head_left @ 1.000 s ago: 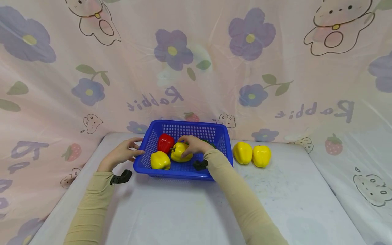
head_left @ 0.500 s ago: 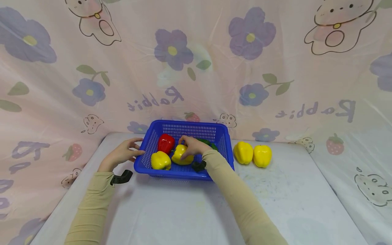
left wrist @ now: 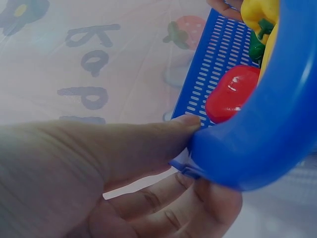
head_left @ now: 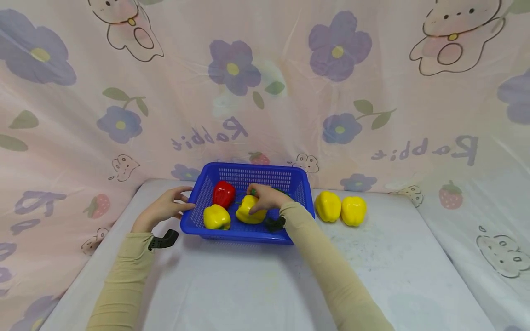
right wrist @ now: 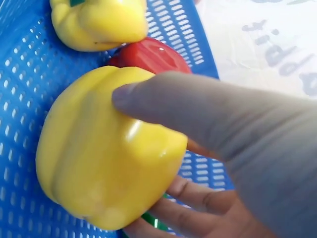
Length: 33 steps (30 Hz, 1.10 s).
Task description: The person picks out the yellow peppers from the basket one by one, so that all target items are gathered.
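Note:
My left hand [head_left: 165, 207] pinches the left rim of a blue plastic basket [head_left: 248, 237], thumb on top and fingers beneath in the left wrist view. Inside the basket, my right hand [head_left: 270, 196] grips a yellow bell pepper [head_left: 248, 211], thumb on one side and fingers on the other in the right wrist view. A second yellow bell pepper [head_left: 216, 217] lies at the basket's front left corner. Behind it is a red bell pepper [head_left: 224, 194]. Something green [left wrist: 256, 48] in the basket is mostly hidden behind my right hand and the held pepper.
Two more yellow bell peppers, one at the left [head_left: 328, 206] and one at the right [head_left: 354, 211], stand side by side on the white table [head_left: 232, 285], right of the basket. A printed curtain [head_left: 281, 115] hangs close behind the basket.
My right hand has shifted slightly right within the basket along with the yellow bell pepper, widening the space to the red one. My left hand stays on the rim.

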Tool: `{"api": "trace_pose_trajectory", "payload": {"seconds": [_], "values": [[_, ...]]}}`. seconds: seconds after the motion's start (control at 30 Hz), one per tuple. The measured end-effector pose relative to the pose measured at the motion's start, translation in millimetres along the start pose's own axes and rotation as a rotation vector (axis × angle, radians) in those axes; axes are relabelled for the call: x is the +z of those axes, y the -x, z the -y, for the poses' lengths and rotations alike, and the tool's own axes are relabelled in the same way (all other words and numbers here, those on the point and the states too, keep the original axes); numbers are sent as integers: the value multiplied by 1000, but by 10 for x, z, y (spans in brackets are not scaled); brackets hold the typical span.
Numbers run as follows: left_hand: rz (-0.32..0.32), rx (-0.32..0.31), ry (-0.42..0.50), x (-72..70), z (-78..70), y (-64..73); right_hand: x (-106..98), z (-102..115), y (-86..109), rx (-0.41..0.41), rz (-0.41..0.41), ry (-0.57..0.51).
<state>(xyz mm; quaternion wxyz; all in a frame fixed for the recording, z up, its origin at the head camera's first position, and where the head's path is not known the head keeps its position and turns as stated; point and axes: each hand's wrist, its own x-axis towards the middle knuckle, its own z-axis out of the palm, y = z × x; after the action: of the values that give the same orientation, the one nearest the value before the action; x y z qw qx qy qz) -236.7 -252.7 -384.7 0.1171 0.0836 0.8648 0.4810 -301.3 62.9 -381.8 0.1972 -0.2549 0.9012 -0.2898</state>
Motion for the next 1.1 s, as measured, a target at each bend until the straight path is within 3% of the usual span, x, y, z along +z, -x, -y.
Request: {"api": "trace_pose_trajectory", "payload": {"seconds": [0.17,0.47,0.9,1.1], "values": [[2,7,0,-10,-9,23,-39,-26,88,3,-25,-38],[1,-6,5,-4,4,14,-108,-21,288,-100,-97,-81],[-2,4,-6,4,-20,17,-323,-149,653,-131,-213,-149],[3,13,-2,0,-42,36,-374,-192,837,-159,-218,-190]]}}
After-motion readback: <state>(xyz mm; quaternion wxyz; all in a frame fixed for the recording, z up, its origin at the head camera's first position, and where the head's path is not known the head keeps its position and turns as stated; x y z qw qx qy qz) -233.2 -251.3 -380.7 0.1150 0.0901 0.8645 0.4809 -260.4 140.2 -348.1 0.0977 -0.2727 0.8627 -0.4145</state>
